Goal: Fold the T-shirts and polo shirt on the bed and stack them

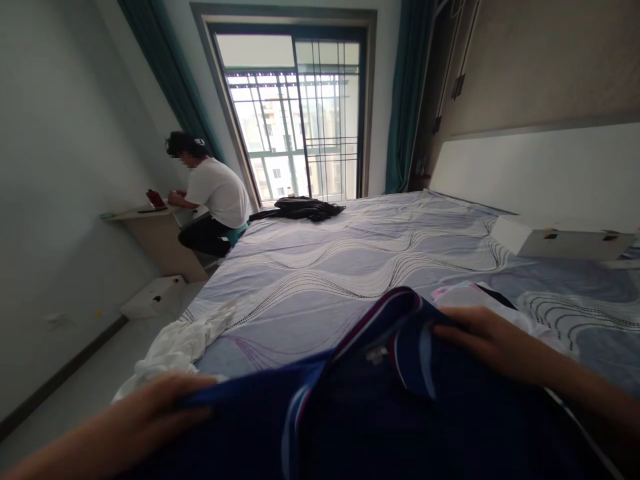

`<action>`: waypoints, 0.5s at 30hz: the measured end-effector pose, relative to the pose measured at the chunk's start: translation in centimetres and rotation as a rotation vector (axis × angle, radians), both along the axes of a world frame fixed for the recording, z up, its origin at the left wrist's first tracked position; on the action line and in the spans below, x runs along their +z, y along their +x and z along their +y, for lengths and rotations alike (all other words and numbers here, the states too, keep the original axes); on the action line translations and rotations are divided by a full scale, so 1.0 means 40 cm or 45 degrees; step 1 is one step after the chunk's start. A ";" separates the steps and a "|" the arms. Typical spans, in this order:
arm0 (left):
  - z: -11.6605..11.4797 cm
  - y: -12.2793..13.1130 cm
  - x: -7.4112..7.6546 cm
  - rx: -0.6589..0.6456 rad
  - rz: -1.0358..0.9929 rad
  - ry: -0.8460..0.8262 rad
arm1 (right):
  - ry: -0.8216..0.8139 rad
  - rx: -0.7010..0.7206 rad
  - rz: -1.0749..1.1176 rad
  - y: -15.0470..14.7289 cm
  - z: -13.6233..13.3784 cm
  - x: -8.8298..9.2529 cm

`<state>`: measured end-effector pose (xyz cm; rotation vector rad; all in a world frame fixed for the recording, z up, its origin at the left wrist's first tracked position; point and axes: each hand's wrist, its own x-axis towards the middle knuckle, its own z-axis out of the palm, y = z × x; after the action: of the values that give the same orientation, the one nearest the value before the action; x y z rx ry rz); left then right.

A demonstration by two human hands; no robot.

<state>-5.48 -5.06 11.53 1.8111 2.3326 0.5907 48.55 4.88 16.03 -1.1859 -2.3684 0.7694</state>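
A dark blue collared shirt [360, 427] with red and light-blue trim stretches between my hands at the near edge of the bed. My left hand [167, 403] is closed on its left shoulder area, slightly blurred. My right hand [483, 337] grips the cloth beside the collar, thumb and fingers pinching it. The collar stands up in the middle, with a small pale label inside the neck. The lower part of the shirt runs out of the bottom of the view. Beyond my left hand lies a crumpled white cloth [173, 347]. Past my right hand is a white and pink garment [470, 295].
A patterned bedsheet [320, 253] covers the bed. Black clothing [307, 208] lies at its far edge. A white box [565, 241] rests on the right, another box [155, 297] on the floor. A person [220, 190] in white sits at a small desk [155, 233].
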 end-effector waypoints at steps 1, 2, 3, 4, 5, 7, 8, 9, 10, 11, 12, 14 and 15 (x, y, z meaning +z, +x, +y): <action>0.058 -0.002 0.020 -0.124 -0.040 -0.112 | 0.041 0.055 -0.026 -0.053 0.080 0.005; 0.128 -0.002 0.038 -0.291 -0.095 -0.321 | 0.112 0.082 -0.057 -0.106 0.164 0.009; 0.207 0.003 0.052 -0.371 -0.121 -0.405 | 0.180 0.088 -0.096 -0.157 0.249 0.013; 0.289 0.011 0.060 -0.300 -0.067 -0.364 | 0.213 0.064 -0.171 -0.207 0.331 0.016; 0.369 0.024 0.060 -0.138 0.042 -0.289 | 0.237 -0.031 -0.296 -0.256 0.408 0.016; 0.505 0.067 0.026 0.182 0.216 -0.156 | 0.274 -0.287 -0.457 -0.356 0.526 -0.002; 0.558 0.097 -0.010 0.277 0.264 -0.093 | 0.297 -0.388 -0.492 -0.408 0.564 -0.026; 0.598 0.132 -0.058 0.315 0.294 -0.041 | 0.318 -0.465 -0.504 -0.462 0.585 -0.063; 0.628 0.170 -0.116 0.303 0.326 0.023 | 0.345 -0.506 -0.502 -0.517 0.592 -0.114; 0.648 0.210 -0.181 0.189 0.396 0.137 | 0.362 -0.515 -0.502 -0.571 0.586 -0.179; 0.660 0.248 -0.249 -0.017 0.436 0.156 | 0.378 -0.483 -0.501 -0.620 0.569 -0.254; 0.666 0.306 -0.375 -0.317 0.415 0.044 | 0.403 -0.284 -0.470 -0.697 0.522 -0.411; 0.662 0.323 -0.424 -0.362 0.394 -0.015 | 0.359 -0.234 -0.455 -0.720 0.499 -0.480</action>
<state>7.44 21.44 -5.41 2.3154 2.1774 0.2731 19.75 24.83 -3.15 -1.4847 -2.4878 0.1641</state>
